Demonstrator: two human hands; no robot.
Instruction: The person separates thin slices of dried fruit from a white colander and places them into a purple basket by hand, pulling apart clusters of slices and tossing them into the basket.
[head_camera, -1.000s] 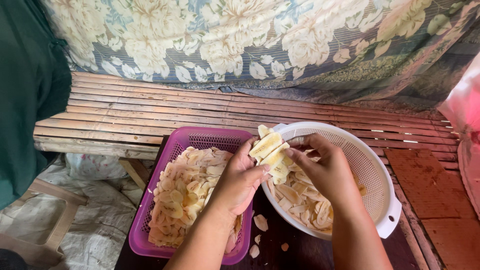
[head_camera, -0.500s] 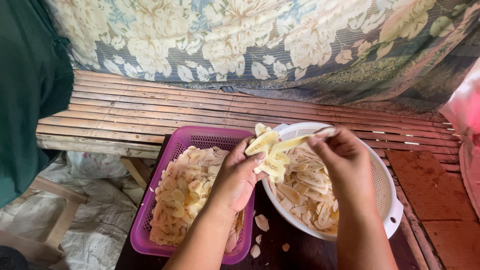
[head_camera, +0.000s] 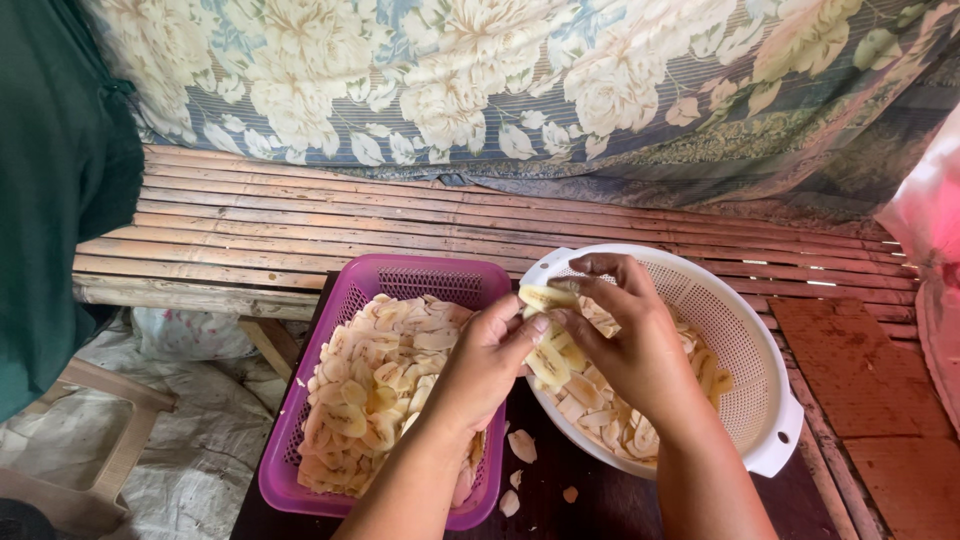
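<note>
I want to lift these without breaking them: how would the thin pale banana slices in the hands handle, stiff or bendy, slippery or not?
The thin pale banana slices are probably bendy and easily snapped: they are cut thin and long. They are likely light, since the left hand holds several at once. They may be a little sticky, as the right hand pinches at the stack.

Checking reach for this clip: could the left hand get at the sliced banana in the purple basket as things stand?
Probably yes: the left hand sits above the open purple basket, nothing covering its slices, though it already holds a stack of slices.
</note>
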